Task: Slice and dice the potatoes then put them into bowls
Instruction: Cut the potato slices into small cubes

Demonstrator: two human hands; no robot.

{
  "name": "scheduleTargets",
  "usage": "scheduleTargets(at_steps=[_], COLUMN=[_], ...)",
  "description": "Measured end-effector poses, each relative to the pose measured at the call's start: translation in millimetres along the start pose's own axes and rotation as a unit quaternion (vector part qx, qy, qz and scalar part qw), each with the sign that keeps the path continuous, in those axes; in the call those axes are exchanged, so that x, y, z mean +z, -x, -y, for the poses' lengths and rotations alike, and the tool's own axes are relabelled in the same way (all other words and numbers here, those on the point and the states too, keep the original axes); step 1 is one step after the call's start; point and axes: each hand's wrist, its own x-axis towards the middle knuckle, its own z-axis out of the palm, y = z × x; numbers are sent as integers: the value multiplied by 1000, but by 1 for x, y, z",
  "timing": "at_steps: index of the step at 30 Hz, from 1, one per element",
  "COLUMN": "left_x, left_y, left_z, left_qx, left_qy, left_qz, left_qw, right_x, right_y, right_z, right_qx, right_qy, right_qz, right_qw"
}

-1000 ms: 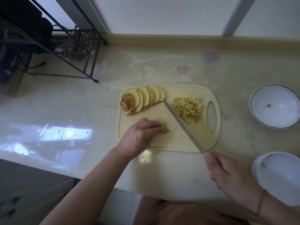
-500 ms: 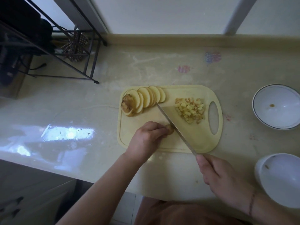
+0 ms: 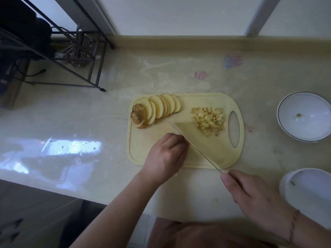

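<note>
Left hand curled over a small potato piece, itself hidden, at the near middle of the pale yellow plastic cutting board. Right hand wrapped around the handle of the long steel knife. Cut potato likely wet, firm, slippery; pin it with fingertips tucked back.

Glossy pale stone counter. Cutting board lies at centre, near front edge. Two white bowls at right edge: one further back, one at front. Black wire rack stands at back left corner.
</note>
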Motion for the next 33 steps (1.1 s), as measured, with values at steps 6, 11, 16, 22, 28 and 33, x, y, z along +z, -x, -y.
scheduleTargets(at_steps=[6,11,16,22,28,33], left_x=[8,12,12,11,11,6], left_y=[5,5,5,4,7,13], left_z=[-3,-5,-3,-1,0,-1], left_qx=[-38,-62,-55,-44,-43,-38], left_qy=[12,25,33,36,30,25], left_qz=[-41,-62,-70,-67,-57,-73], left_qw=[998,996,996,996,997,996], right_x=[-1,-5,-6,6,-6,-3], right_y=[8,19,23,-17,-17,-7], right_z=[-4,-17,-25,-4,-7,-9], right_qx=[-3,4,17,-18,-15,-25], right_qy=[27,29,33,33,7,20], right_qz=[5,4,10,13,-19,-12], right_qw=[1000,1000,999,999,1000,999])
